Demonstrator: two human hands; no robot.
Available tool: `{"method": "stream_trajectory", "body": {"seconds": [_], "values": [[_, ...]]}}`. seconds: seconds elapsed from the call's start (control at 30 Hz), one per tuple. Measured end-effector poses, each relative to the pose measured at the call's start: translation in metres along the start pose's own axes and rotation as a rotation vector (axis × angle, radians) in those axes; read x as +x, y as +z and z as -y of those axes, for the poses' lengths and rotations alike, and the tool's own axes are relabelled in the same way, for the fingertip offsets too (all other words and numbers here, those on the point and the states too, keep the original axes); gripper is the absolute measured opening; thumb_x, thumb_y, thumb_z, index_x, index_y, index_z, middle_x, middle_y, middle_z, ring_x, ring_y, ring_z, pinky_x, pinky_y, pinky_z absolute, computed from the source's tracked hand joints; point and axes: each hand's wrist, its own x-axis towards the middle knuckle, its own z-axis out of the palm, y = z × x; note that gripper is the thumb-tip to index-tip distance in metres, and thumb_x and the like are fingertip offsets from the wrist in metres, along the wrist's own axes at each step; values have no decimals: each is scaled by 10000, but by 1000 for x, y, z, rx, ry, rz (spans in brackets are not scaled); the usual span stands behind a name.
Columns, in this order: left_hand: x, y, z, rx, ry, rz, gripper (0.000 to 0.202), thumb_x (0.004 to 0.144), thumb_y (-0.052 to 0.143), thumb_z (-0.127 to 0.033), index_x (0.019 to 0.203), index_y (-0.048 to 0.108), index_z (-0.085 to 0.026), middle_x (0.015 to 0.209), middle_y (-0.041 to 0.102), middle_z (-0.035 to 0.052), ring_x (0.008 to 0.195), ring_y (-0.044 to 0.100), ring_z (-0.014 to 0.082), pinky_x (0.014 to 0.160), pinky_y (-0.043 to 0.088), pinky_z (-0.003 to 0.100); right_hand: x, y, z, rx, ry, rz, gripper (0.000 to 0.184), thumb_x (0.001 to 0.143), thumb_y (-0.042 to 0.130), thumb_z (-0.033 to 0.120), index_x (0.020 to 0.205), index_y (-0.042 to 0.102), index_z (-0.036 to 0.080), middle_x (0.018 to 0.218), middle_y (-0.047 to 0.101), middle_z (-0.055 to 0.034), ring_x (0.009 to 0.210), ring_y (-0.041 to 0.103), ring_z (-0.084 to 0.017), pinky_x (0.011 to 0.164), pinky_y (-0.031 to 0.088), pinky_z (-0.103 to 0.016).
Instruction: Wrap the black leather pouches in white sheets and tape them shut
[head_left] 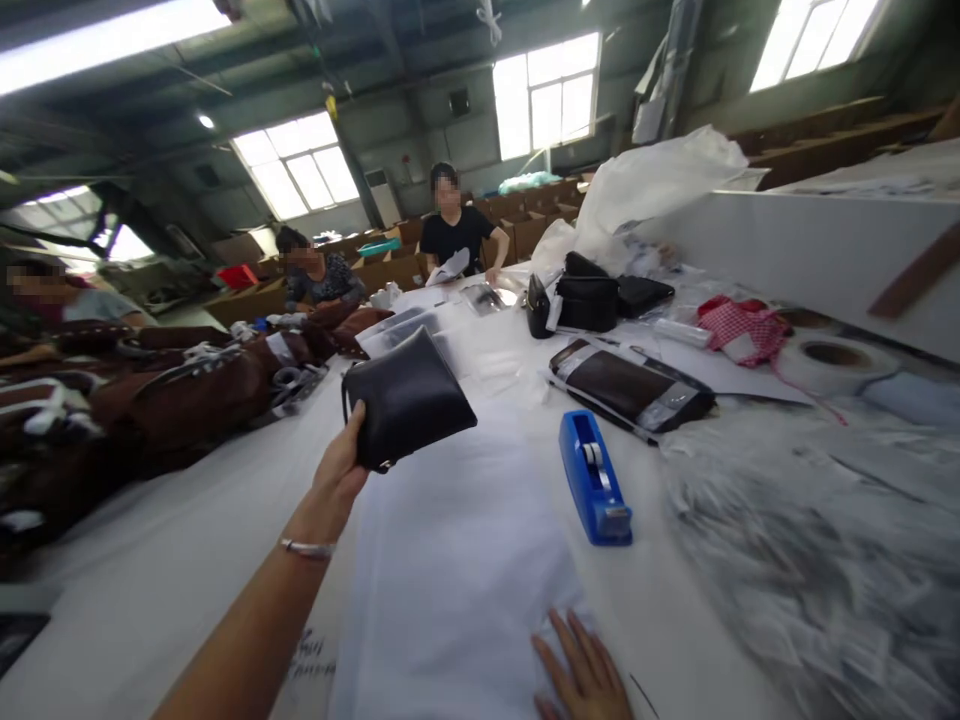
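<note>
A big workshop hall with high windows stretches ahead of me, and a long white worktop [187,560] runs down its middle. My left hand [341,470] is raised over the worktop and closed on the near corner of a black leather pouch [409,400], thumb on top and fingers underneath. The pouch sticks out up and to the right of the hand, tilted and clear of the surface. A silver bangle [307,548] sits on that wrist. Below the pouch lies a white sheet [457,560]. My right hand [581,680] rests flat and open on its near right corner, holding nothing, only partly in view. Just right of the sheet stands a blue tape dispenser [596,480]. Beyond it lies a brown pouch in a clear bag [630,385], and farther off black bags [589,295]. A heap of brown goods [150,390] covers the left side. A person in a black shirt [457,235] works at the far end.
</note>
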Motion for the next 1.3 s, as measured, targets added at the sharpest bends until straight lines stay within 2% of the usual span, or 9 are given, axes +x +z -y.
{"method": "stream_trajectory", "body": {"seconds": [0.13, 0.23, 0.6, 0.73, 0.83, 0.9, 1.07, 1.17, 1.3], "values": [[-90, -63, 46, -414, -145, -37, 222, 947, 526, -206, 1127, 650, -165, 960, 757, 57, 872, 718, 163, 778, 620, 298, 5, -17, 5, 24, 48, 200, 471, 935, 516, 328, 1402, 486, 282, 1527, 340, -61, 1380, 341, -322, 1058, 399, -486], [-136, -83, 87, -515, -186, -45, 294, 910, 533, -61, 1143, 645, -202, 1037, 745, 36, 981, 697, 149, 873, 591, 288, 10, -26, 10, 38, 86, 310, 475, 944, 509, 321, 1414, 474, 268, 1540, 311, -76, 1414, 266, -319, 1106, 340, -508], [-194, -44, 191, -429, -254, -81, 235, 852, 626, -104, 1038, 641, -246, 1108, 709, -20, 1182, 591, 112, 979, 500, 201, 25, -32, 24, -33, 137, 472, 477, 938, 437, 190, 1410, 483, 238, 1539, 309, -116, 1422, 223, -351, 1126, 262, -550], [-217, -47, 203, -335, -448, 106, 49, 822, 666, -135, 871, 670, -140, 1011, 727, 97, 1067, 665, 208, 945, 540, 334, 37, -44, 24, -48, 158, 571, 486, 925, 478, 217, 1408, 482, 269, 1530, 334, -95, 1410, 261, -346, 1116, 270, -560], [-230, -67, 189, -170, -545, 367, 219, 785, 728, -241, 942, 693, -92, 1019, 717, 179, 974, 696, 282, 896, 558, 440, 44, -53, 22, -12, 178, 648, 465, 934, 509, 287, 1399, 495, 272, 1532, 328, -103, 1410, 258, -354, 1104, 280, -577], [-230, -84, 174, 104, -343, 444, 320, 810, 700, -344, 1046, 684, -129, 1055, 710, 162, 980, 690, 283, 888, 554, 450, 47, -56, 22, 22, 194, 666, 451, 936, 519, 305, 1385, 513, 270, 1532, 324, -116, 1411, 250, -363, 1103, 276, -589], [-196, -122, 157, 915, 532, 223, 496, 858, 628, -391, 1322, 525, -247, 1381, 548, 99, 1314, 473, 268, 1108, 372, 461, 44, -66, 25, 299, 254, 476, 367, 938, 456, 265, 1261, 627, 238, 1484, 409, -104, 1402, 295, -317, 1133, 256, -579], [-173, -133, 165, 1257, 653, 271, 805, 805, 690, -427, 1482, 297, -240, 1518, 380, 136, 1427, 301, 309, 1152, 248, 543, 43, -74, 23, 637, 453, 254, 350, 945, 470, 392, 1198, 661, 245, 1381, 539, -70, 1315, 448, -267, 1146, 307, -502], [-156, -140, 169, 1414, 657, 320, 875, 808, 683, -456, 1511, 206, -245, 1444, 478, 158, 1336, 445, 298, 1156, 151, 592, 36, -78, 6, 989, 903, 0, 448, 863, 589, 503, 1161, 672, 179, 1247, 641, -98, 1190, 571, -284, 1062, 455, -455]]}}
